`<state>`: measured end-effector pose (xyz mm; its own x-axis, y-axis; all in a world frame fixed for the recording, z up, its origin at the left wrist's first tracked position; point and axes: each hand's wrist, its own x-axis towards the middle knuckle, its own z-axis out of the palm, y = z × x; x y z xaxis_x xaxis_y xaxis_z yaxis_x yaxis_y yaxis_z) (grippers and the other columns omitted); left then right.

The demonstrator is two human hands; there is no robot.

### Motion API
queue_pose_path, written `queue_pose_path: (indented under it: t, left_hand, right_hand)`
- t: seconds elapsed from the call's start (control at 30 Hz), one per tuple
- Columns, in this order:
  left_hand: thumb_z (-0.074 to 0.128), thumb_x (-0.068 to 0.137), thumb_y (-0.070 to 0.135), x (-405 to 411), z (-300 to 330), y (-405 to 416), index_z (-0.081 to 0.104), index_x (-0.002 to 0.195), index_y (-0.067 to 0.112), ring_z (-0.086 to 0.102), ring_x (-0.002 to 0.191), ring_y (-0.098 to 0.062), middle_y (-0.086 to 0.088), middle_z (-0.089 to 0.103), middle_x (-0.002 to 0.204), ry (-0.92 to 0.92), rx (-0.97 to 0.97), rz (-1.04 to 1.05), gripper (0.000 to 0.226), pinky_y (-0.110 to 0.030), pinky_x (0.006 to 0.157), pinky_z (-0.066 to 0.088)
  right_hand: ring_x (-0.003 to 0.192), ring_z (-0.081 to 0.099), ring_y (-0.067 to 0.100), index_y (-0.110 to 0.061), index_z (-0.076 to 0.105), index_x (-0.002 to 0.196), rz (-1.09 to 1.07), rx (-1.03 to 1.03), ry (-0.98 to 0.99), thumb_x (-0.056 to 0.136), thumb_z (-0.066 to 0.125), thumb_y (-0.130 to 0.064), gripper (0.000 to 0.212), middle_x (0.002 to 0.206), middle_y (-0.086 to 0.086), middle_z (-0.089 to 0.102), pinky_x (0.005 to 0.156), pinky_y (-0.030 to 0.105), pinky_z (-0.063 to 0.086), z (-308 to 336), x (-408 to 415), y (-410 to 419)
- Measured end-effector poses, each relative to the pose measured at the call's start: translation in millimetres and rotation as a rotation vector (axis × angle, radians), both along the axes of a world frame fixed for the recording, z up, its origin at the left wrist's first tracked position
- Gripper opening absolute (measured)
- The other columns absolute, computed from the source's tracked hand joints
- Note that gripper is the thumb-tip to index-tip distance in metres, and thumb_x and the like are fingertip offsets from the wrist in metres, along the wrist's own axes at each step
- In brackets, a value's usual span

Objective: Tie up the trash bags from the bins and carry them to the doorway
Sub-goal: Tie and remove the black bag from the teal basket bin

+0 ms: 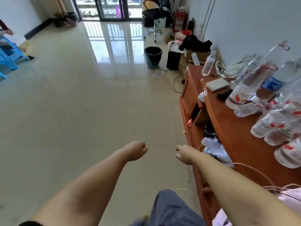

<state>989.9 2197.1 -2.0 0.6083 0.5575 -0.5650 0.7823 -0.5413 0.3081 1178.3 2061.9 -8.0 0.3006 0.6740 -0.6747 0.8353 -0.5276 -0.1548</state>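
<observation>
While both hands are held out in front of the body, neither one carries anything. The left hand (136,150) has its fingers loosely curled around nothing, and the right hand (184,154) also hangs relaxed, with the thumb showing and nothing held in it. Below them a knee in grey trousers (171,207) is forward, over a pale tiled floor (73,103).

The task's thing is well apart from the hands: a blue-green bin (153,57) lined with a black trash bag (153,50) stands on the floor far ahead, just beside a black box (173,60) and near the end of a wooden cabinet (228,131). The bag's edge is folded over the rim, so it seems not yet tied. Many plastic bottles (247,90) stand on the cabinet at the right side.

I judge that the step in hand is the approach to the first bin. The next move calls for walking across the floor to it, bending down, and gathering the bag's edge with both hands before making a knot.
</observation>
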Motion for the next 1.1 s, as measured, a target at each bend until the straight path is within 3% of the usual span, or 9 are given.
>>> queue_pose_path:
  t: [0.43,0.7,1.1]
  left_hand:
    - [0.034,0.100,0.038,200.3,1.2,297.1,0.056,0.121,0.011,0.056,0.112,-0.029,-0.012,0.060,0.124,-0.043,-0.002,0.094,0.041,-0.035,0.093,0.046]
    - [0.036,0.099,0.038,278.6,-13.1,473.0,0.057,0.119,0.011,0.056,0.111,-0.030,-0.012,0.061,0.123,-0.019,-0.021,0.145,0.040,-0.035,0.093,0.045]
    - [0.037,0.099,0.037,394.1,1.0,781.2,0.057,0.118,0.010,0.056,0.111,-0.030,-0.012,0.060,0.122,-0.042,-0.027,0.108,0.039,-0.035,0.094,0.046]
  right_hand:
    - [0.128,0.045,0.031,-0.010,0.033,0.143,0.043,-0.010,-0.028,0.100,0.032,-0.029,0.047,0.145,0.015,0.040,0.103,0.037,0.039,-0.2,218.1,308.2]
    - [0.130,0.043,0.031,-0.012,0.033,0.144,0.106,-0.013,-0.030,0.100,0.033,-0.031,0.047,0.146,0.014,0.039,0.106,0.039,0.037,-2.3,301.9,496.3]
    - [0.131,0.042,0.031,-0.012,0.035,0.142,0.013,0.028,-0.006,0.099,0.035,-0.032,0.047,0.146,0.014,0.039,0.105,0.038,0.037,4.9,405.5,784.9]
